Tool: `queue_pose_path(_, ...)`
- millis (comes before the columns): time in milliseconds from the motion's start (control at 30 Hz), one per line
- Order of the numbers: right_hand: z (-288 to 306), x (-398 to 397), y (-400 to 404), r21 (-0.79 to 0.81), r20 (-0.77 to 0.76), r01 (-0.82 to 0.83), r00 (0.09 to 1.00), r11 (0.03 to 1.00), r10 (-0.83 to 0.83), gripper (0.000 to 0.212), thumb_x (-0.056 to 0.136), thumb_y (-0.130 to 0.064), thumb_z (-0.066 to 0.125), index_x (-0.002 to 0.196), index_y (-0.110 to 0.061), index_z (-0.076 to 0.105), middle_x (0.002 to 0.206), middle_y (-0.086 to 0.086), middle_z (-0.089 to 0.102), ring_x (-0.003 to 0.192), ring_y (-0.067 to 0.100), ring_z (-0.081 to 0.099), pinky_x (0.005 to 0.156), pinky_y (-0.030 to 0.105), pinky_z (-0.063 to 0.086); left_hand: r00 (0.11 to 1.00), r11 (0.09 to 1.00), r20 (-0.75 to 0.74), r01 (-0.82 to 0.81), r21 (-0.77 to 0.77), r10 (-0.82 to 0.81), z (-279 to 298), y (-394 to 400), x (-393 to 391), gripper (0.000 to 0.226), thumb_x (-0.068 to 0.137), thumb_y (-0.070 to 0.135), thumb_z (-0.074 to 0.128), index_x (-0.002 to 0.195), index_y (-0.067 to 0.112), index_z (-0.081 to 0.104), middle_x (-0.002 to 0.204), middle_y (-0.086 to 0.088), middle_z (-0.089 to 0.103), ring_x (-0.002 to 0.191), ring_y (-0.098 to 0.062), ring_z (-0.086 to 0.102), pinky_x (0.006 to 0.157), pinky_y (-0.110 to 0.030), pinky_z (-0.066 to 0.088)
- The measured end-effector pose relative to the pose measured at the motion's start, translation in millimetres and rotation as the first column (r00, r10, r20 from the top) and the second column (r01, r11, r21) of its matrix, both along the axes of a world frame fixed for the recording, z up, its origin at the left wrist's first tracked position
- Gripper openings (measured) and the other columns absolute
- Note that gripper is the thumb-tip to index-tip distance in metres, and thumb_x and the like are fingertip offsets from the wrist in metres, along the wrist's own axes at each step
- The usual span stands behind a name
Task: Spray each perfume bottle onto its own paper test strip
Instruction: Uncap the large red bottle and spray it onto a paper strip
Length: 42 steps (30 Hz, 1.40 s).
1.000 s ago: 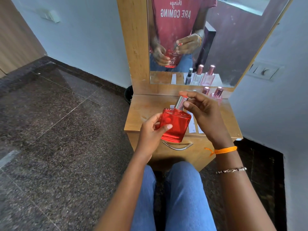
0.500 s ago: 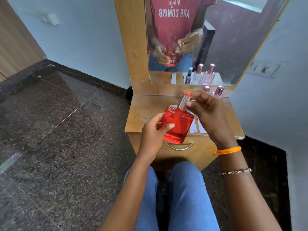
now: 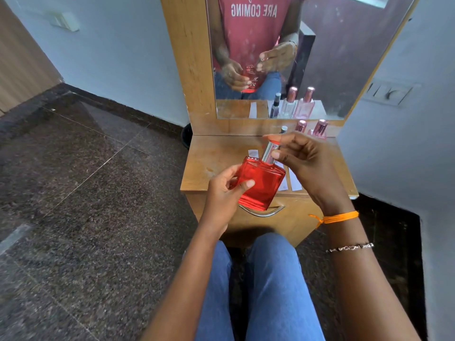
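A flat red perfume bottle (image 3: 261,183) hangs tilted in front of the small wooden dressing table (image 3: 216,158). My left hand (image 3: 225,193) grips its body from the left side. My right hand (image 3: 302,163) pinches the bottle's silver cap (image 3: 268,152) between thumb and fingers. White paper test strips (image 3: 294,179) lie on the tabletop, partly hidden behind the bottle; one strip (image 3: 253,152) shows above its shoulder. At the back right of the table stand two pink-capped bottles (image 3: 320,129) and a thin dark one (image 3: 283,129), mostly hidden by my right hand.
A mirror (image 3: 278,57) rises behind the table and reflects the bottles and hands. A drawer with a curved metal handle (image 3: 261,212) sits under the tabletop. My knees in blue jeans (image 3: 261,279) are close to the table front. Walls close in on the right.
The bottle and both hands have stayed in nearly the same place. My right fingers have shifted slightly on the silver cap. The camera view has tilted a little.
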State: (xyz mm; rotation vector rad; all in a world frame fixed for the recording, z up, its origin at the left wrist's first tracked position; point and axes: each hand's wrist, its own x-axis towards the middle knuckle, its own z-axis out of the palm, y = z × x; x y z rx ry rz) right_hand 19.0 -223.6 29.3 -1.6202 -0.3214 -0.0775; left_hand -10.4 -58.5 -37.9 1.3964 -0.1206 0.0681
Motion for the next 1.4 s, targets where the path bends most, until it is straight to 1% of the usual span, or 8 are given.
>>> queue_pose_path(167,0.6,-1.4,4.5,-0.016,0.032,0.102,0.994,0.995,-0.102,0.034,0.078,0.012,0.066,0.102,-0.013,0.065,0.090,-0.007,0.069,0.080,-0.003,0.069,0.074,0.013,0.053,0.999,0.999,-0.021,-0.039,-0.013,0.039,-3.2,-4.6,-1.0,0.028,0.078,0.019,0.067,0.100,0.036,0.069,0.098,0.008,0.073,0.093,-0.006,0.066,0.073,-0.017,0.051)
queue_pose_path(367,-5.3,-7.4,8.7,-0.090,0.044,0.274,0.962,0.957,-0.271,0.021,0.074,-0.001,0.076,0.088,-0.014,0.069,0.084,-0.005,0.070,0.074,0.011,0.067,0.073,0.022,0.056,0.999,0.999,-0.018,-0.048,0.017,0.048,-8.9,-9.3,-1.6,0.028,0.079,0.022,0.067,0.103,0.034,0.068,0.098,0.009,0.073,0.093,-0.005,0.066,0.073,-0.013,0.049)
queue_pose_path(500,-1.3,-7.0,3.4,-0.188,0.055,0.178,0.984,0.966,-0.170,0.020,0.077,-0.005,0.074,0.089,-0.019,0.065,0.087,-0.005,0.070,0.078,0.005,0.065,0.074,0.018,0.052,0.999,1.000,-0.044,0.018,-0.019,-0.018,-9.1,-5.2,-2.1,0.027,0.081,0.018,0.066,0.107,0.026,0.067,0.102,0.006,0.073,0.098,-0.008,0.066,0.076,-0.017,0.050)
queue_pose_path(633,5.3,-5.8,-1.9,0.015,-0.053,-0.117,0.992,0.993,0.118,0.037,0.083,0.005,0.063,0.114,-0.015,0.061,0.110,0.023,0.066,0.101,0.021,0.062,0.093,0.032,0.050,0.991,0.983,-0.044,0.120,-0.142,-0.128,-4.0,0.7,-1.6,0.027,0.083,0.012,0.063,0.109,0.017,0.066,0.102,0.002,0.072,0.099,-0.009,0.064,0.080,-0.018,0.049)
queue_pose_path(833,1.9,-6.6,9.7,0.134,-0.095,0.031,0.995,0.990,-0.018,0.039,0.080,0.012,0.062,0.112,-0.011,0.063,0.084,-0.005,0.074,0.082,0.010,0.067,0.076,0.022,0.056,0.999,0.994,-0.009,0.047,-0.095,-0.048,-0.9,0.4,-0.4,0.026,0.081,0.020,0.067,0.106,0.026,0.069,0.101,0.005,0.073,0.097,-0.008,0.065,0.077,-0.017,0.049)
queue_pose_path(1033,2.0,-13.5,15.7,-0.015,-0.061,0.159,0.985,0.987,-0.160,0.041,0.081,0.008,0.065,0.113,-0.016,0.061,0.098,0.008,0.070,0.093,0.019,0.068,0.086,0.034,0.056,0.999,0.998,0.018,-0.039,-0.044,0.040,-8.4,-9.3,-4.2,0.027,0.079,0.029,0.069,0.105,0.035,0.068,0.101,0.008,0.073,0.098,-0.008,0.066,0.077,-0.017,0.050)
queue_pose_path(1167,0.7,-12.9,7.4,-0.129,-0.095,0.054,0.993,0.990,-0.066,0.055,0.077,-0.001,0.073,0.122,-0.025,0.053,0.097,-0.006,0.068,0.090,-0.001,0.066,0.085,0.019,0.052,0.996,0.997,0.045,-0.072,-0.013,0.072,-4.3,-6.7,-0.4,0.027,0.077,0.029,0.070,0.103,0.038,0.068,0.100,0.010,0.072,0.097,-0.006,0.066,0.076,-0.016,0.050)
queue_pose_path(1400,6.2,5.8,5.9,-0.355,-0.087,-0.057,0.996,0.933,0.028,0.037,0.075,0.008,0.070,0.105,-0.014,0.064,0.096,-0.005,0.070,0.090,0.002,0.064,0.088,0.022,0.049,0.991,0.992,0.046,-0.125,-0.012,0.125,3.6,-2.3,10.2,0.029,0.076,0.020,0.072,0.099,0.037,0.069,0.098,0.010,0.073,0.096,-0.006,0.066,0.075,-0.016,0.050)
